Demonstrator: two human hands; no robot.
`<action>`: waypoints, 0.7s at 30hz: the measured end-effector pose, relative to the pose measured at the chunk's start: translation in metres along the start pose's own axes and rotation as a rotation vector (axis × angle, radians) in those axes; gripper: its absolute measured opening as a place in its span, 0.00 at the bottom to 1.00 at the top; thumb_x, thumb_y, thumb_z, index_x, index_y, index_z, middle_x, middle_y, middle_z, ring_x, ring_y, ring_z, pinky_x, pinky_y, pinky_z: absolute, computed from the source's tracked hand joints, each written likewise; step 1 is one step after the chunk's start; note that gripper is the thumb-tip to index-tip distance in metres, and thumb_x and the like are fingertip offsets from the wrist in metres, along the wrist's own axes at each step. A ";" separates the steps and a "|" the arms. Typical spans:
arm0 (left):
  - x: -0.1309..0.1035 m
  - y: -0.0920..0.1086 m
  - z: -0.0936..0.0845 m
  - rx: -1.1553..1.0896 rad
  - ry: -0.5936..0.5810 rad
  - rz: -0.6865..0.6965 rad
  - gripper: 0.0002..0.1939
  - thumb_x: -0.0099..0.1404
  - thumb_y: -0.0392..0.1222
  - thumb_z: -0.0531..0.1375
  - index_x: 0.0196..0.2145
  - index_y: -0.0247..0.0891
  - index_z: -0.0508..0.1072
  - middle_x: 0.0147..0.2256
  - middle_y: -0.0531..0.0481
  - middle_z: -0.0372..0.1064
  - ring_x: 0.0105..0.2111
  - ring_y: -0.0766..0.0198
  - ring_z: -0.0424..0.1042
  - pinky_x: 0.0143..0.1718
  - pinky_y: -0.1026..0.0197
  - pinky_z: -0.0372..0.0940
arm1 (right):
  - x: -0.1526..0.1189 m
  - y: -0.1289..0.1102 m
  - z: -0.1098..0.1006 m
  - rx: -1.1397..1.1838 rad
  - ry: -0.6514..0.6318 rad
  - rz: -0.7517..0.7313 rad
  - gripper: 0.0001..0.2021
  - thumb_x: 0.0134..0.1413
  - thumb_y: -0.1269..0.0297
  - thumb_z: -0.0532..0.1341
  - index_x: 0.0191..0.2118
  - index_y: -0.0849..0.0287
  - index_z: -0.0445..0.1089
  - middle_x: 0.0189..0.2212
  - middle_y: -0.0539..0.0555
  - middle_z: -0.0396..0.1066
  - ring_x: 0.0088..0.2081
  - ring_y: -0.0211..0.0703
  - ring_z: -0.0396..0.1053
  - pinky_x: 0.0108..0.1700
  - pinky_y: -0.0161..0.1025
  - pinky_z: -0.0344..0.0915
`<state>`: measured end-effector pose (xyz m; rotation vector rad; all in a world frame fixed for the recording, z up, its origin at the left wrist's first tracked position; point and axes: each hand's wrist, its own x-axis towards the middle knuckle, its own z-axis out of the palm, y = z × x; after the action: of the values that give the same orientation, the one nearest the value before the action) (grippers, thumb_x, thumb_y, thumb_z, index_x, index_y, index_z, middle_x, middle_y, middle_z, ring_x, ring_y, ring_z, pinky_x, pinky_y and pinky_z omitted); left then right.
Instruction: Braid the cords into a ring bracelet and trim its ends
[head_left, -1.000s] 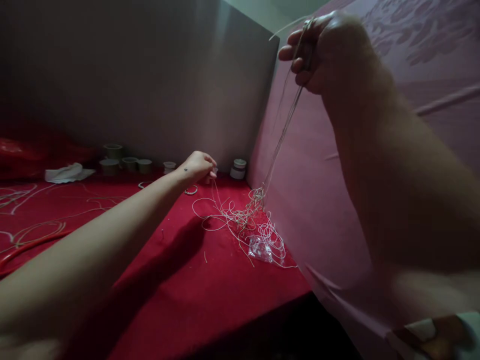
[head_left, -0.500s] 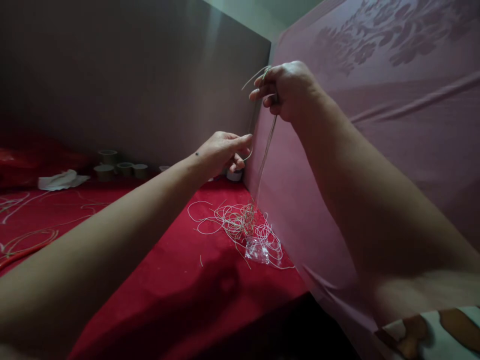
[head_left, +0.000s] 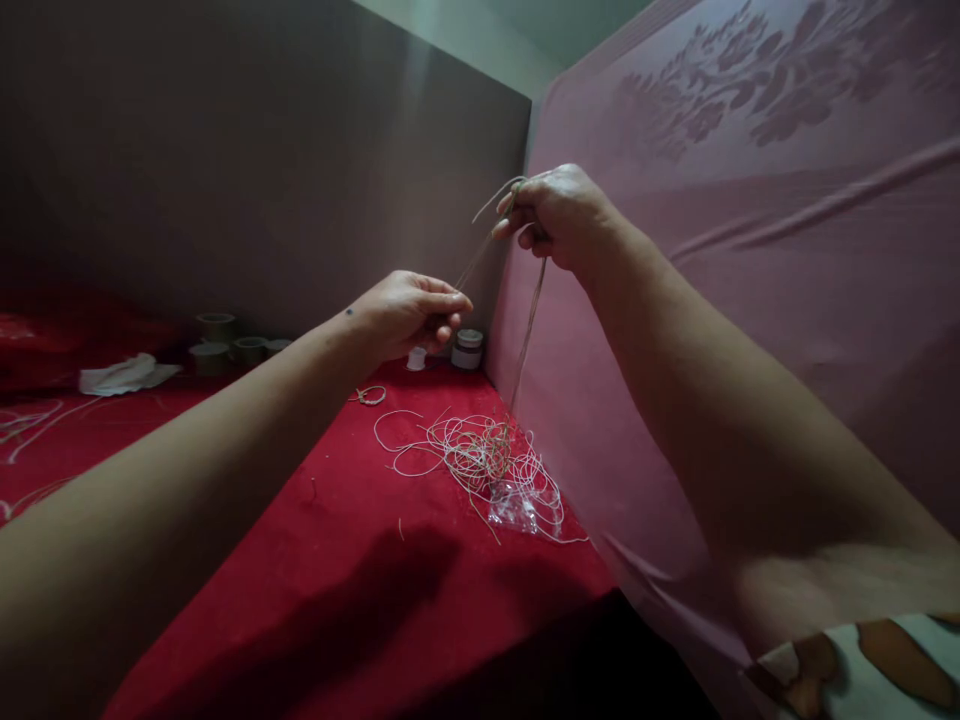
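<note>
My right hand (head_left: 559, 212) is raised near the pink cloth, its fingers closed on thin cords (head_left: 532, 310) that hang down to a tangled heap. One short cord end curves out to the left of its fingertips. Lower and to the left, my left hand (head_left: 420, 315) pinches a thin strand that runs up to my right hand. The heap of white and tan cord (head_left: 480, 450) lies on the red cloth (head_left: 337, 560), with a clear plastic bag (head_left: 514, 507) at its front edge.
A lidded jar (head_left: 467, 349) and a small white spool (head_left: 416, 359) stand at the back. Farther left are several spools (head_left: 216, 327), a white paper (head_left: 129, 375) and more loose cords. A small cord ring (head_left: 371, 396) lies behind the heap. The pink cloth (head_left: 675, 300) rises on the right.
My left hand has moved left, and the strand between the hands now slants tautly. My right hand has come down slightly. The jar, small spool and cord ring show more fully.
</note>
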<state>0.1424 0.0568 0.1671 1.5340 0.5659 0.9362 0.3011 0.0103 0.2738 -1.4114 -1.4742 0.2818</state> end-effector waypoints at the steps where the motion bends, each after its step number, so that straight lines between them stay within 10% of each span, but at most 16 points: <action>1: -0.001 -0.002 -0.006 0.035 0.019 0.015 0.05 0.59 0.32 0.62 0.25 0.33 0.73 0.21 0.51 0.64 0.16 0.73 0.60 0.17 0.65 0.53 | -0.001 0.001 0.000 -0.008 0.006 -0.008 0.13 0.52 0.70 0.58 0.19 0.57 0.62 0.19 0.50 0.72 0.14 0.31 0.55 0.17 0.33 0.47; 21: -0.040 -0.021 -0.148 0.102 0.469 -0.159 0.10 0.68 0.32 0.52 0.32 0.35 0.72 0.23 0.52 0.71 0.21 0.74 0.60 0.20 0.69 0.52 | -0.001 0.044 0.004 0.141 0.073 0.113 0.13 0.52 0.79 0.53 0.20 0.61 0.63 0.13 0.49 0.67 0.11 0.28 0.55 0.12 0.28 0.44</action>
<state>0.0026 0.1147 0.1348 1.3356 1.0681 1.1638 0.3241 0.0238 0.2392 -1.3789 -1.2923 0.3937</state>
